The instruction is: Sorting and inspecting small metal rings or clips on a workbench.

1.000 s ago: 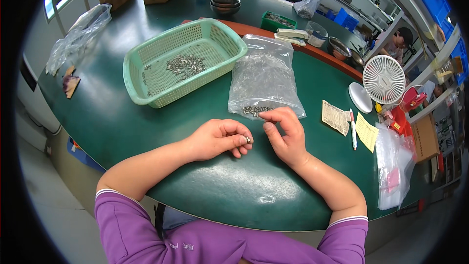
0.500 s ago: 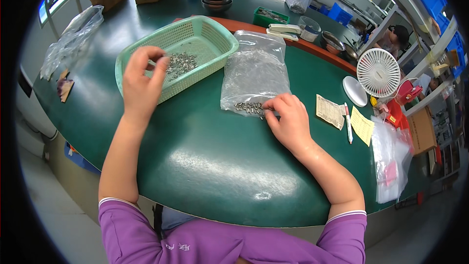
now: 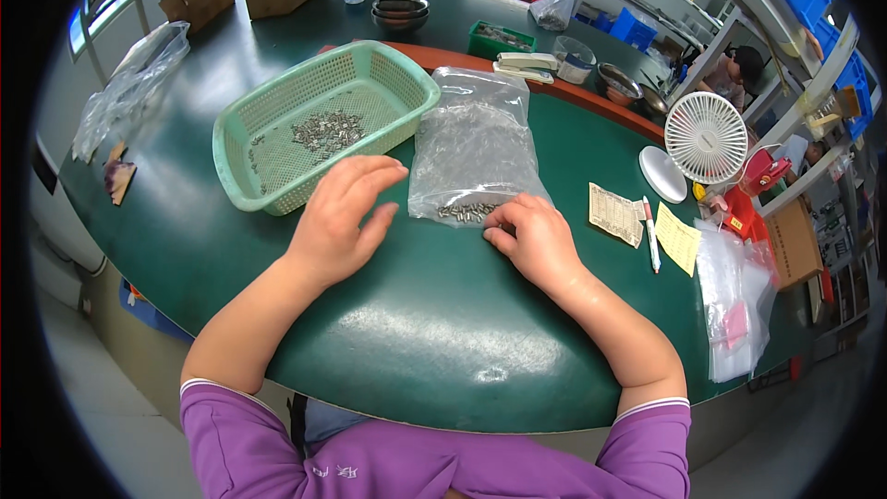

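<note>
Over the table, just right of the basket's near edge, my left hand (image 3: pixel 344 220) is open, thumb and fingers apart with nothing visible between them. Small shiny metal cylinders (image 3: pixel 462 212) lie in a little row at the near end of a clear plastic bag (image 3: pixel 471 148). At the right end of that row, my right hand (image 3: pixel 534 233) has its fingers curled in, tips at the pieces; whatever they pinch is hidden. The pale green perforated basket (image 3: pixel 231 166) stands to the left, a loose pile of small metal pieces (image 3: pixel 328 132) on its floor.
A paper slip (image 3: pixel 616 213), a pen (image 3: pixel 652 236) and a yellow note (image 3: pixel 677 238) lie at right, near a white fan (image 3: pixel 706 137) and stacked clear bags (image 3: pixel 735 300). Metal bowls (image 3: pixel 400 11) and a green tray (image 3: pixel 502 38) sit farther back. Other people are beyond the table.
My left hand has come out from over the basket, moving right and nearer, and its fingers have spread. My right hand stays by the metal cylinders. The view has shifted slightly.
</note>
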Available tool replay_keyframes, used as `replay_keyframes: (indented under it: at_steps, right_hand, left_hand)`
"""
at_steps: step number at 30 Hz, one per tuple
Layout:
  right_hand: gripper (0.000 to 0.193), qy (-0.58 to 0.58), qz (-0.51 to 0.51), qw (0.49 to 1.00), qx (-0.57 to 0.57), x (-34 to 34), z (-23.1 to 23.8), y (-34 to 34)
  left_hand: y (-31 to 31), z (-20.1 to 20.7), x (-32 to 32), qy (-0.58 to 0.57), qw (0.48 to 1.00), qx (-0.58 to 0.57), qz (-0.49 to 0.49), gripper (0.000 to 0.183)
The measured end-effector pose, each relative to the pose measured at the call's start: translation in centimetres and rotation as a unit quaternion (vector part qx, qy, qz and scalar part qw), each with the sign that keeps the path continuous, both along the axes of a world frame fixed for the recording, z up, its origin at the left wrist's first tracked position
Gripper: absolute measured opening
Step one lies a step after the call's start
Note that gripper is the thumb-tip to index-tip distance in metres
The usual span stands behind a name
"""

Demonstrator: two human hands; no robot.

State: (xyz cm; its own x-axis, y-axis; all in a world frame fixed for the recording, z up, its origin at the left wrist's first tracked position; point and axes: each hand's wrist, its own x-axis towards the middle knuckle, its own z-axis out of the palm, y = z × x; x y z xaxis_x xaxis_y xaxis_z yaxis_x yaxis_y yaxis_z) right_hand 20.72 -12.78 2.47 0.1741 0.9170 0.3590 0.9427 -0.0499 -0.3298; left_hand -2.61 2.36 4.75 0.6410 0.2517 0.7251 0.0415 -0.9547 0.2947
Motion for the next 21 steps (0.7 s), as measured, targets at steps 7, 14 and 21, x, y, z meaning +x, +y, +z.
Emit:
replay_keyframes:
  at_steps: [7,14,21]
  right_hand:
    - [0.015,0.04,-0.008,0.998,-0.05,0.5,0.6,-0.3]
    - [0.016,0.069,-0.011,0.993,-0.097,0.5,1.2,0.0]
    - [0.016,-0.052,0.034,0.997,-0.045,0.2,0.6,-0.2]
  left_hand:
    - [-1.3,-0.4,0.5,0.016,0.994,-0.067,-0.081,0.037]
    - [-3.2,-2.2,1.2,0.086,0.972,-0.119,-0.182,0.025]
    - [-3.3,-4.4,2.6,0.143,0.955,-0.138,-0.219,0.018]
